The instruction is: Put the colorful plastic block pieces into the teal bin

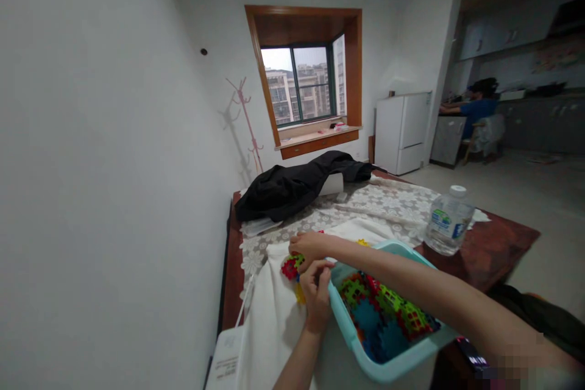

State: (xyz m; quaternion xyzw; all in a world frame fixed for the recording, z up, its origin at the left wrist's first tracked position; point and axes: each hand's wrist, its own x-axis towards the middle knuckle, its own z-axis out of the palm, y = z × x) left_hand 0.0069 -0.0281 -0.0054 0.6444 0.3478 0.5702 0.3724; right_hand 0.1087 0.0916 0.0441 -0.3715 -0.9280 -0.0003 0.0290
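Okay, so the main container is a light blue tub (346, 324), sitting near the edge of the table, with a heap of plastic gear pieces (368, 315) inside. Blue ones take up the lower left of the pile, green and red ones lie over the rest, and a bit of orange peeks out along the side. The forearm crosses over the tub, so part of the load is hidden.

That arm ends in the right hand (311, 246), just past the tub's left rim, fingers bent down over a small red and green cluster (291, 267) on the white cloth (274, 295). Can't tell if it's actually gripping it. The left hand (316, 292) is right below, fingers curled in with a narrow gap at most; whatever might be pinched there is hidden, so can't tell either. A yellow piece (300, 294) shows just beside it.

Other container: a clear plastic bottle (450, 222), white cap on, standing upright beyond the tub. Honestly can't make out how full it is. Farther back, a black garment (292, 189) partly covers a white box (332, 184), contents not visible.
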